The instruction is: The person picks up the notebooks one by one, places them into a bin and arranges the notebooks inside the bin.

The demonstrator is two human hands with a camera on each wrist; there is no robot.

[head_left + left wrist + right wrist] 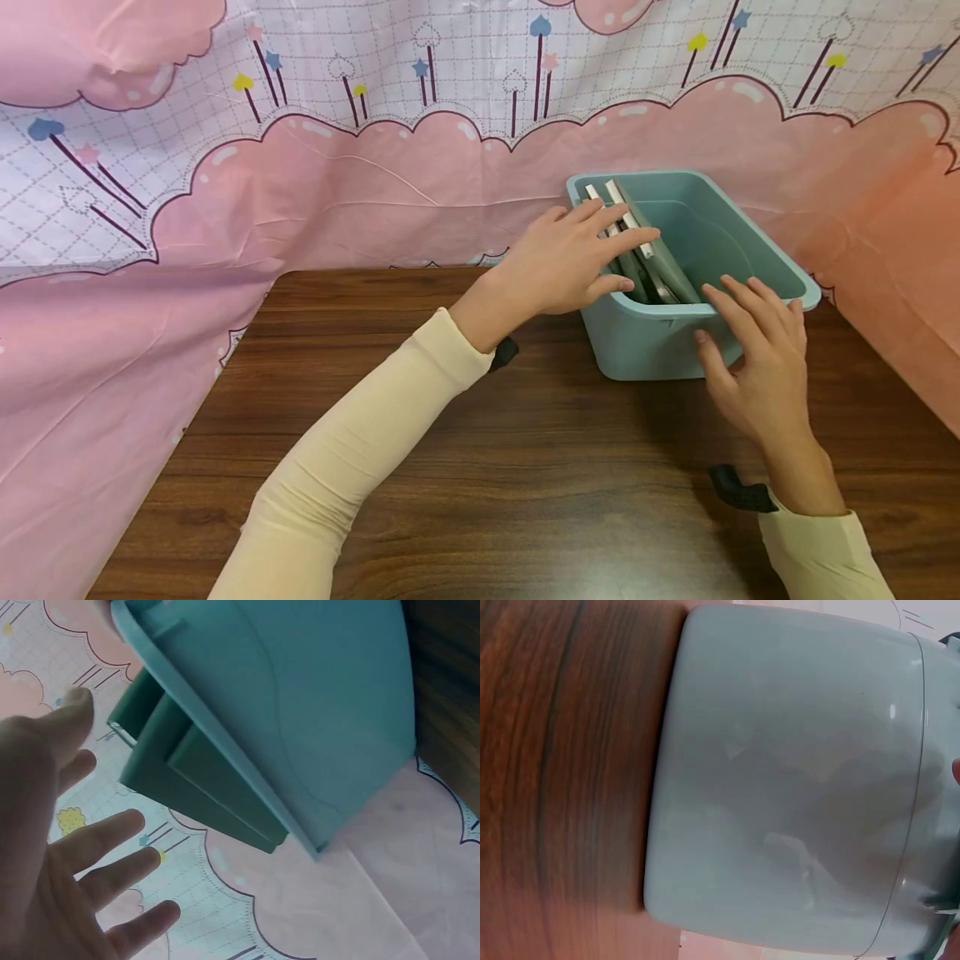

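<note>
A blue-green plastic bin [652,346] stands upright at the back right of the wooden table. Several flat, book-like green items [663,262] with pale edges lean along its left side; their exact kind is unclear. Above them my left hand [566,258] hovers with fingers spread, holding nothing. In the left wrist view, that hand [56,877] is apart from the green items [202,784], which jut over the rim. My right hand [761,367] is by the bin's front right corner, fingers loosely bent near the rim. The bin wall [795,780] fills most of the right wrist view.
The dark wooden table [525,467] reaches toward me in front of the bin. Behind it hangs a pink and white patterned cloth [420,200], which also runs down both sides. A black wrist strap piece [738,492] shows at my right wrist.
</note>
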